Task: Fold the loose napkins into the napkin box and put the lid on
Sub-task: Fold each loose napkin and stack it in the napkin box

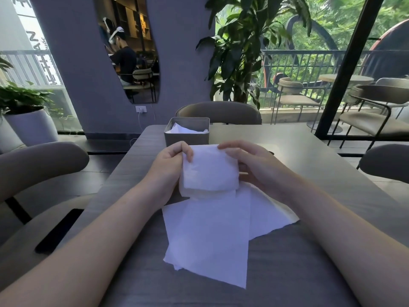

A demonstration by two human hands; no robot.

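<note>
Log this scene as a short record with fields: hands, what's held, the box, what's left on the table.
left hand: pinches the top left corner of the folded white paper napkin
right hand: holds that napkin's right edge
grey square napkin box: open, napkins inside
lid: not identifiable
loose unfolded white napkins: flat on the grey wooden table

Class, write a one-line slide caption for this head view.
Both hands, left hand and right hand, hold a folded napkin above loose napkins, open napkin box behind.

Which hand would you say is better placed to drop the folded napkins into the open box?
Left, probably. The left hand pinches the folded napkins directly below the napkin box; the right hand sits further right.
</note>
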